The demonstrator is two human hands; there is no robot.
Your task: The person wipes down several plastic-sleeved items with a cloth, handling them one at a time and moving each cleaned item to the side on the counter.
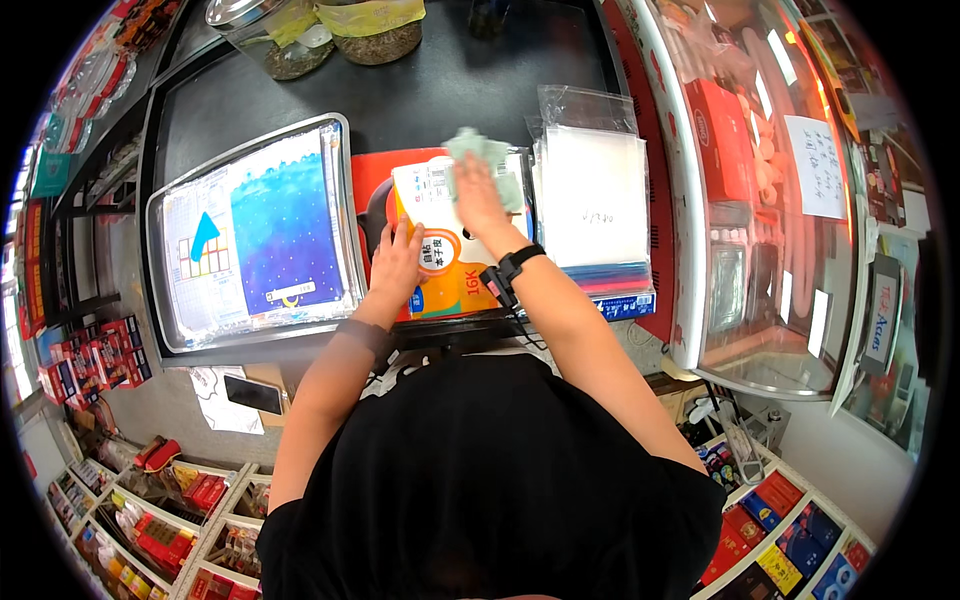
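A pale green cloth [510,187] lies under my right hand [477,191], pressed flat on the upper part of an orange and white book-cover pack [450,259]. The fingers of my left hand [397,259] rest spread on the left edge of the same pack. Beneath the pack is a red sheet or packet [371,166], mostly covered. To the right lies a stack of clear plastic sleeves with white sheets [596,195]. On the left, a metal tray [154,247] holds papers and a blue starry notebook [289,225].
Clear jars with dark dried contents [379,45] stand at the back of the black table [450,90]. A glass display case [772,300] borders the right side. A phone [253,394] lies lower left. Shelves with boxed goods [165,540] are on both sides behind me.
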